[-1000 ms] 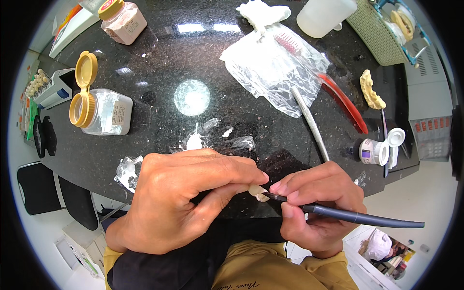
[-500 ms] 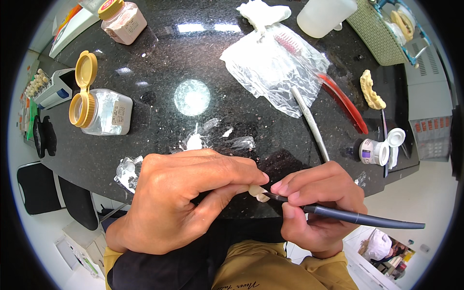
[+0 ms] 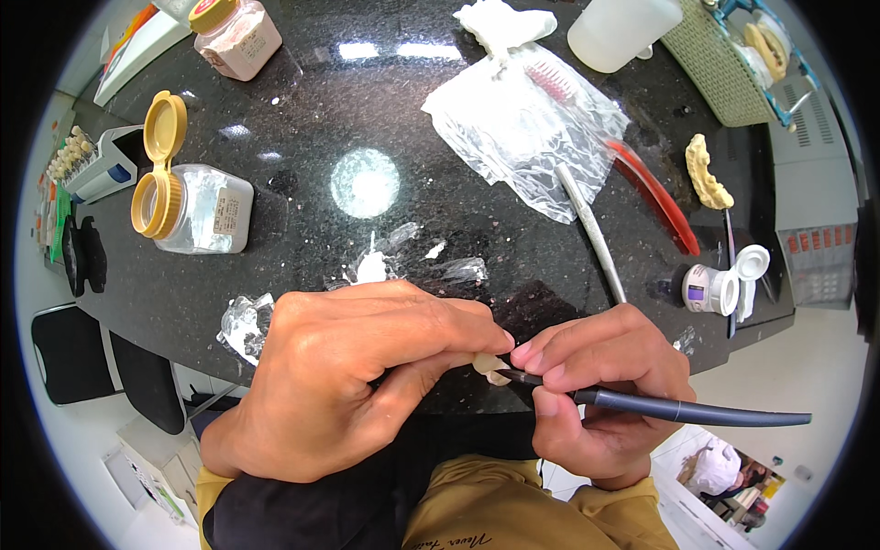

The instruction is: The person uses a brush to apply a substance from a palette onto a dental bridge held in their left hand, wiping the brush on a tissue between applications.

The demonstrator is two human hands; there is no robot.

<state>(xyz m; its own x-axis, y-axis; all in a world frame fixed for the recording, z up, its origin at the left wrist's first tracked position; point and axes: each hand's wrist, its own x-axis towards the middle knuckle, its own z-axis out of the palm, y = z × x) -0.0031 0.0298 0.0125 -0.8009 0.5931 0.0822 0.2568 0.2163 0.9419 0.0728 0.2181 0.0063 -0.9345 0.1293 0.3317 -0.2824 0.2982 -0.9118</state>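
Note:
My left hand [image 3: 344, 376] is closed, its thumb and forefinger pinching a small cream tooth-shaped piece [image 3: 491, 368] near the table's front edge. Part of the piece is hidden behind the fingers. My right hand [image 3: 612, 371] grips a slim brush [image 3: 697, 412] with a dark blue handle and a dark pointed tip. That tip meets the right side of the tooth-shaped piece. The two hands nearly touch at their fingertips. White paste smears [image 3: 372, 268] lie on the dark speckled table [image 3: 302, 119] just beyond my left hand.
An open clear jar [image 3: 206, 209] with a yellow lid stands left. At the back are a pink powder jar [image 3: 240, 44], plastic bag [image 3: 513, 119] and white cup [image 3: 619, 32]. Rightward lie a metal rod [image 3: 591, 234], red-handled brush [image 3: 655, 197], dental cast [image 3: 708, 172] and small white bottle [image 3: 708, 288].
The brush tip has shifted slightly against the tooth-shaped piece, and its handle end has risen a little. Both hands keep their grips.

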